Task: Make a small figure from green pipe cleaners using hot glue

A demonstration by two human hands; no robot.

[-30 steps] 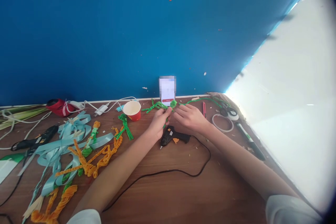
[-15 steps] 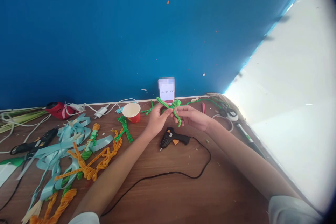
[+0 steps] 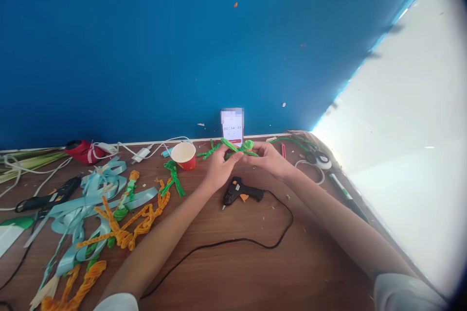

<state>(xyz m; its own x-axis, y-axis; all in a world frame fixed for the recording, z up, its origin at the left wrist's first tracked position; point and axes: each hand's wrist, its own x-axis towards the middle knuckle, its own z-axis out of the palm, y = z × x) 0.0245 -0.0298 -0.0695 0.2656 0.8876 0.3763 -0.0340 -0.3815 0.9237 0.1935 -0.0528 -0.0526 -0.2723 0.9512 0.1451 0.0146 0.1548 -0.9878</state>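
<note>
Between my two hands is a green pipe-cleaner figure (image 3: 247, 146) with a rounded lump and a few stubby limbs. My left hand (image 3: 223, 165) pinches its left side between thumb and fingers. My right hand (image 3: 268, 159) has its fingers closed on the right side, partly hidden behind the piece. A black hot glue gun (image 3: 241, 191) lies on the table just below my hands, nozzle to the left. Behind the piece a phone (image 3: 232, 125) with a running timer leans on the wall. Another green pipe-cleaner figure (image 3: 173, 180) lies left of my left hand.
A paper cup (image 3: 184, 156) stands left of my hands. Orange pipe-cleaner pieces (image 3: 124, 235) and light blue ribbon (image 3: 73, 204) spread over the left side, near a second glue gun (image 3: 54, 197). Scissors (image 3: 319, 156) and a marker (image 3: 340, 185) lie right. The black cord (image 3: 233, 240) curves across the front.
The green limb that hung down beside my right fingers now points right, nearly level. My right hand has shifted slightly up and right around the piece; the left stays pinched on it.
</note>
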